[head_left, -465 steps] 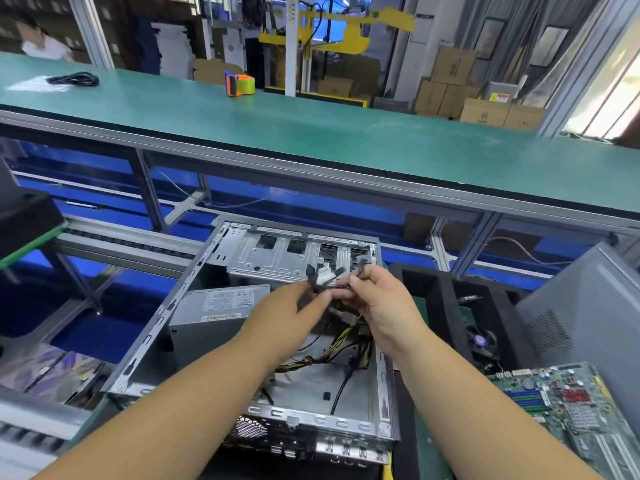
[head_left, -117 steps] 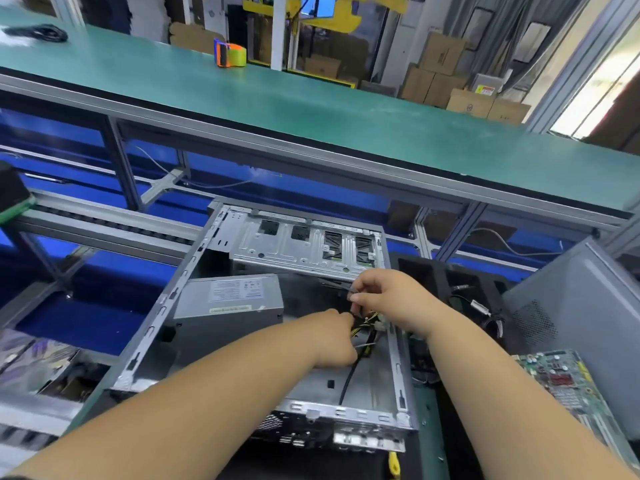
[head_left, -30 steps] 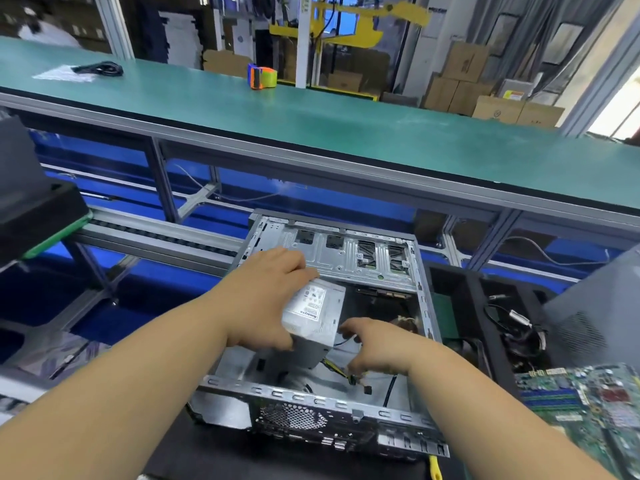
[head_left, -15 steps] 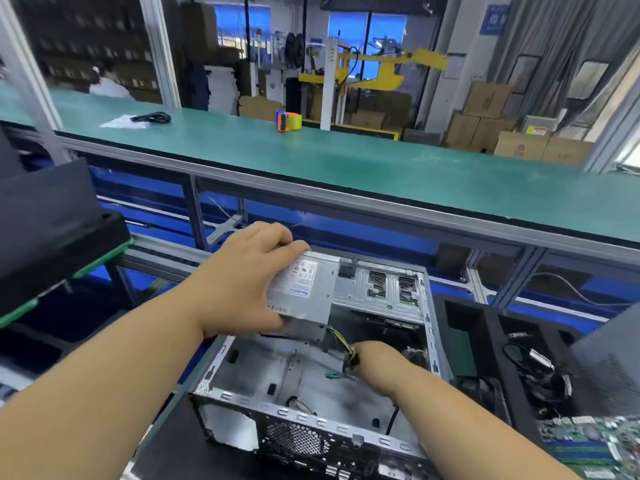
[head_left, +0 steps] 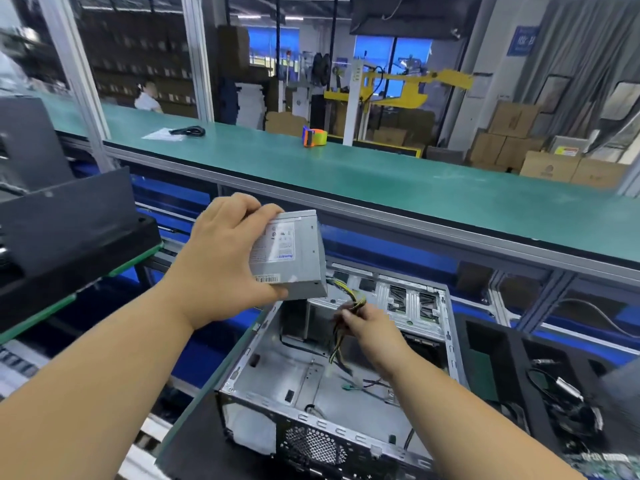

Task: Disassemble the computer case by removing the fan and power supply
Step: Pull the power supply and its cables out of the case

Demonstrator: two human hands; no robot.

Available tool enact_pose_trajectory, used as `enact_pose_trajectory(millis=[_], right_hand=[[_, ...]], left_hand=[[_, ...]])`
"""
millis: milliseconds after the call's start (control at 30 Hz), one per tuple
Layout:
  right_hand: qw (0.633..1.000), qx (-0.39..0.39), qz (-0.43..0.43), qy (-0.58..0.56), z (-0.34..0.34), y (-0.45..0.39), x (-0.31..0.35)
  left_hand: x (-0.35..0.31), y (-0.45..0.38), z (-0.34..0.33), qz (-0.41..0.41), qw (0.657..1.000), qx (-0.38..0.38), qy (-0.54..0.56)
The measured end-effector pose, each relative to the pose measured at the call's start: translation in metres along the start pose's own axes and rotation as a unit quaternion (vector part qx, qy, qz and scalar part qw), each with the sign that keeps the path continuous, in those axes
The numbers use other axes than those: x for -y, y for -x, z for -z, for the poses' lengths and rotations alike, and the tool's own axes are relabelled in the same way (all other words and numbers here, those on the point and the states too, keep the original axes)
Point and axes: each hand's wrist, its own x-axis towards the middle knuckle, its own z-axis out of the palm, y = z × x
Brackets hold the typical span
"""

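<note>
- Left hand [head_left: 225,268] has its fingers [head_left: 232,207] wrapped over the top edge of the power supply [head_left: 294,254] with the thumb clamped underneath, so it's a solid grip on the grey box.
- Right hand [head_left: 370,327] has its fingers curled around the cable bundle [head_left: 353,303], the yellow and black wires coming out of the back of the unit. The loose ends hang down from the fist into the case.
- The power supply is up in the air, clear of the computer case [head_left: 311,372], above its far-left corner and tilted with the label side facing the person.
- Progress-wise I'd say the PSU half is basically done: it's out of the chassis, only the trailing wires dangle inside. It just needs setting down somewhere.
- Inside the case looks mostly bare metal, with a few stray thin wires on the floor. I don't see a fan in there, so can't tell if that part is already dealt with.
- Left forearm reaches forward and up, wrist cocked back. Right forearm comes in low over the case front, hand just under the unit.
- A motherboard [head_left: 602,459] sits at the right edge, beside the case.
</note>
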Motion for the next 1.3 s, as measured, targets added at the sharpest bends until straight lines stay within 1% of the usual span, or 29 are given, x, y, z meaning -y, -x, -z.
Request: enact_pose_trajectory(millis=[100,167,300,367,433,500,567,633,700,767,867,967,1067,1133,1233,1300], right_hand=[[0.998,-0.046,0.029,-0.035,0.013,0.000,0.011],[0.995,-0.073,0.060,-0.031,0.027,0.001,0.018],[0.986,-0.128,0.108,-0.022,0.055,0.002,0.030],[0.980,-0.152,0.120,-0.034,0.067,0.006,0.034],[0.975,-0.168,0.135,-0.050,0.078,0.012,0.036],[0.972,-0.177,0.142,-0.064,0.089,0.020,0.036],[0.971,-0.183,0.138,-0.066,0.101,0.028,0.034],[0.975,-0.177,0.121,-0.065,0.112,0.037,0.032],[0.980,-0.156,0.093,-0.078,0.123,0.045,0.031],[0.984,-0.126,0.075,-0.105,0.134,0.053,0.027],[0.988,-0.076,0.080,-0.107,0.154,0.069,0.017],[0.989,-0.040,0.088,-0.117,0.177,0.083,0.006],[0.983,-0.037,0.082,-0.163,0.207,0.093,-0.001],[0.978,-0.049,0.074,-0.186,0.228,0.096,-0.006],[0.968,-0.082,0.073,-0.225,0.253,0.098,-0.020],[0.962,-0.103,0.077,-0.242,0.267,0.098,-0.029]], left_hand=[[0.000,0.003,-0.003,0.053,0.996,-0.018,0.068],[0.001,0.005,-0.008,0.084,0.988,-0.036,0.121],[0.003,0.001,-0.019,0.144,0.959,-0.039,0.243],[0.001,-0.004,-0.026,0.178,0.927,-0.034,0.329],[-0.005,-0.008,-0.034,0.211,0.884,-0.024,0.417],[-0.013,-0.012,-0.045,0.237,0.834,-0.008,0.498],[-0.022,-0.016,-0.057,0.262,0.777,0.010,0.572],[-0.032,-0.021,-0.070,0.283,0.724,0.049,0.627],[-0.046,-0.027,-0.085,0.291,0.680,0.085,0.667],[-0.065,-0.030,-0.097,0.316,0.643,0.098,0.691],[-0.096,-0.033,-0.116,0.363,0.582,0.112,0.719],[-0.136,-0.036,-0.131,0.392,0.530,0.143,0.739],[-0.177,-0.040,-0.146,0.399,0.490,0.168,0.757],[-0.203,-0.045,-0.157,0.406,0.474,0.168,0.763],[-0.235,-0.053,-0.174,0.408,0.464,0.180,0.766],[-0.252,-0.055,-0.185,0.413,0.464,0.195,0.759]])
